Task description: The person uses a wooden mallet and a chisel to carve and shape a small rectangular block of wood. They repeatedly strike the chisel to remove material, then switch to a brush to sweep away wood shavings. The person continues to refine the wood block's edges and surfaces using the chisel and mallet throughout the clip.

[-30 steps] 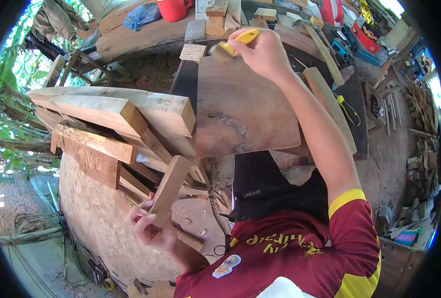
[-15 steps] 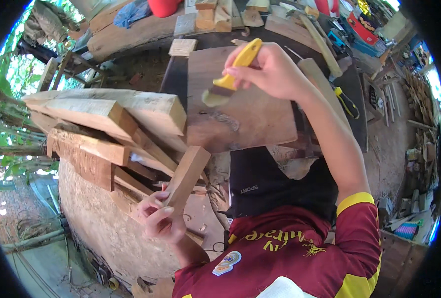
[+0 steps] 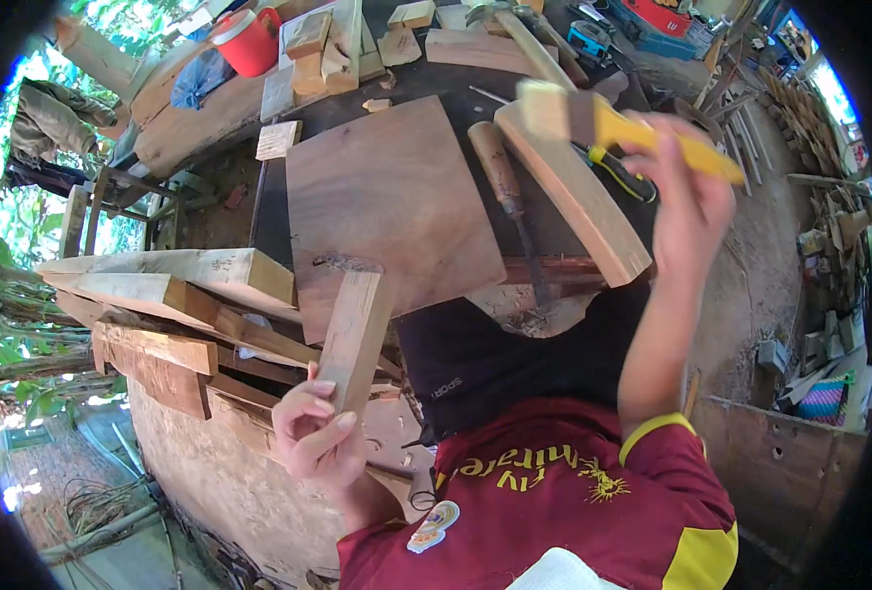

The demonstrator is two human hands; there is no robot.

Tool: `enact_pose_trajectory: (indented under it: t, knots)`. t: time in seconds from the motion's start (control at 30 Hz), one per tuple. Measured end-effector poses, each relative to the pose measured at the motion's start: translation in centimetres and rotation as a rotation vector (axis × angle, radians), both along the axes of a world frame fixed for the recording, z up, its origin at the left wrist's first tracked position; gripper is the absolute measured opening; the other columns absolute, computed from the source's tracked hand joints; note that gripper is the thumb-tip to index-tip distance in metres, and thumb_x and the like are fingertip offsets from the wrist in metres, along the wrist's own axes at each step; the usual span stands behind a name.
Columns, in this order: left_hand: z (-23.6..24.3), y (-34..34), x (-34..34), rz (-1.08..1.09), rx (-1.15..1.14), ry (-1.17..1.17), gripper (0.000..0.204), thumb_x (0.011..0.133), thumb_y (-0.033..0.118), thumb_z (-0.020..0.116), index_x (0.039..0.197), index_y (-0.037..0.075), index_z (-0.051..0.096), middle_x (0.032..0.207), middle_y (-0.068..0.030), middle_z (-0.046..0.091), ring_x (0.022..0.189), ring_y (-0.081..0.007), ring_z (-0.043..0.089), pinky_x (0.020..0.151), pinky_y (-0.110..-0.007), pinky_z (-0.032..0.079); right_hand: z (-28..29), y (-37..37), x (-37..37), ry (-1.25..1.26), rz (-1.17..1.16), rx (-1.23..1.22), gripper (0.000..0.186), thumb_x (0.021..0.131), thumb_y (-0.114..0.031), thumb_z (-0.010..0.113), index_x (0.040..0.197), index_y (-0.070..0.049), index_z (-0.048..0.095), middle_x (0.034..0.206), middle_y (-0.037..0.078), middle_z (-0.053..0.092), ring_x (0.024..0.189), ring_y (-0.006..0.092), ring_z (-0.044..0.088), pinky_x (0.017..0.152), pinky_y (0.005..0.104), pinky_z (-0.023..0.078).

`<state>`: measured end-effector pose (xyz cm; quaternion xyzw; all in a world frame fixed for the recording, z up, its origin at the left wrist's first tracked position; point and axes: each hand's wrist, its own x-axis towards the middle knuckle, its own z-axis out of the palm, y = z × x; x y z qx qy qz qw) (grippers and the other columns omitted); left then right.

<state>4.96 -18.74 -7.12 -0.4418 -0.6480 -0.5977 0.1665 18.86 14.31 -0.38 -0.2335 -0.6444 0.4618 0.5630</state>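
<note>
In my right hand, raised at the right above the dark bench, is a yellow-handled paintbrush; its pale bristles point left and are blurred. My left hand is closed around the lower end of a short squared wooden block, held tilted upward. The block's upper end overlaps the near edge of a flat brown wooden board. Wood shavings lie on that board. Beneath the brush rests a longer wooden bar, with a wooden-handled chisel beside it.
Stacked timber beams jut in from the left. A hammer and wood offcuts lie at the bench's far side, near a red jug. A black-and-yellow handled tool sits right of the bar.
My right hand has swung the paintbrush from over the board to the right, above the bar. The view has shifted, uncovering the chisel. My left hand still holds the block.
</note>
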Motion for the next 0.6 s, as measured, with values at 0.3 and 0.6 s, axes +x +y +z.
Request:
enact_pose_trajectory:
  t: [0.3, 0.6]
  knots:
    - [3.0, 3.2, -2.8, 0.089, -0.292, 0.280, 0.018, 0.071, -0.007, 0.074, 0.080, 0.008, 0.067, 0.092, -0.0068, 0.066, 0.092, -0.0286, 0.067, 0.094, -0.048, 0.052, -7.2, 0.3, 16.5, -0.157, -0.269, -0.130, 0.024, 0.100, -0.015, 0.053, 0.113, 0.003, 0.060, 0.110, 0.013, 0.067, 0.079, 0.0152, 0.066, 0.067, 0.0259, 0.052]
    - [5.3, 8.8, -5.0, 0.153, -0.480, 0.426, 0.022, 0.068, -0.005, 0.073, 0.085, 0.007, 0.065, 0.090, -0.0032, 0.070, 0.091, -0.0261, 0.066, 0.091, -0.045, 0.050, -8.2, 1.3, 18.4, -0.177, -0.367, 0.024, 0.026, 0.099, -0.016, 0.054, 0.113, 0.006, 0.059, 0.110, 0.015, 0.067, 0.078, 0.0172, 0.066, 0.063, 0.0267, 0.054]
